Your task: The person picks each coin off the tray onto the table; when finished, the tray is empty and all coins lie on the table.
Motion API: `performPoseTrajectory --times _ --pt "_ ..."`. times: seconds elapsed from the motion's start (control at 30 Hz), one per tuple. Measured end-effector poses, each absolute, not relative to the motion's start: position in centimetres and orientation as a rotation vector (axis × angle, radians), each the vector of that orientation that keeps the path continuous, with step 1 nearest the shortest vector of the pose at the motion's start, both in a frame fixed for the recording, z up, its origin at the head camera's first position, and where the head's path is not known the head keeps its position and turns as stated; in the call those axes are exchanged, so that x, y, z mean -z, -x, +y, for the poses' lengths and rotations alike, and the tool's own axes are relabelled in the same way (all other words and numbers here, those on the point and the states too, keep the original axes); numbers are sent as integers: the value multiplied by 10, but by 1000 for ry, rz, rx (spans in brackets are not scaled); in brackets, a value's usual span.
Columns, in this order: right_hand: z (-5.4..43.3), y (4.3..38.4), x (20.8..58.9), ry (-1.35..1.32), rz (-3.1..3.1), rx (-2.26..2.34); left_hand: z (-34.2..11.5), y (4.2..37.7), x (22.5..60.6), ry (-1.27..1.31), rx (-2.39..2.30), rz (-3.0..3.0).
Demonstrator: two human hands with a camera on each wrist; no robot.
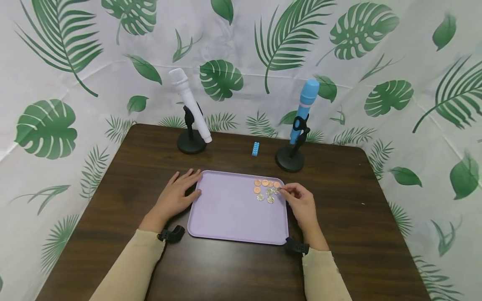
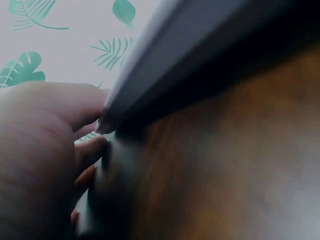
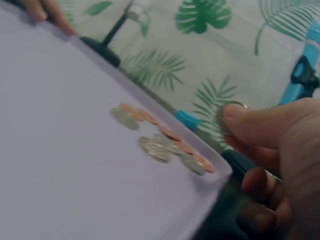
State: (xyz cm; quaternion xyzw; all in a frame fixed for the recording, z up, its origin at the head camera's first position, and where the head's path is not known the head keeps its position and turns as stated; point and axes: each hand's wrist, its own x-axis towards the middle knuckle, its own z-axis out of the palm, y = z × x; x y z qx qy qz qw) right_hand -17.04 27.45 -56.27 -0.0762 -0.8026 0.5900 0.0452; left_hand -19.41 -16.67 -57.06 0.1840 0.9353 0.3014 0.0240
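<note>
A lilac tray [image 1: 233,217] lies on the dark table, with several copper-coloured coins [image 1: 257,190] and several silver coins [image 1: 270,200] grouped in its far right corner. Between thumb and forefinger my right hand [image 1: 302,205] pinches a silver coin [image 3: 220,122], held up at the tray's right rim beside the group. My left hand [image 1: 174,198] is at the tray's far left corner, fingers spread and the fingertips at the rim. In the left wrist view, its thumb [image 2: 85,102] meets the tray's side.
Behind the tray, a white microphone [image 1: 192,104] leans in a black stand [image 1: 191,142] on the left. A blue microphone [image 1: 306,98] stands in another black stand [image 1: 290,159] on the right. Between them lies a small blue block [image 1: 255,149]. A leaf-patterned cloth [image 1: 241,42] hangs behind the table.
</note>
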Motion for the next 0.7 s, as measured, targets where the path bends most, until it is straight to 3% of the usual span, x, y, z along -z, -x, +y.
performPoseTrajectory --times 0.27,0.7 --pt "302 171 562 507 -2111 -1790 -166 199 569 -577 -997 2881" --pt "313 173 568 433 -2461 -1369 -173 195 568 -619 -1059 2842"
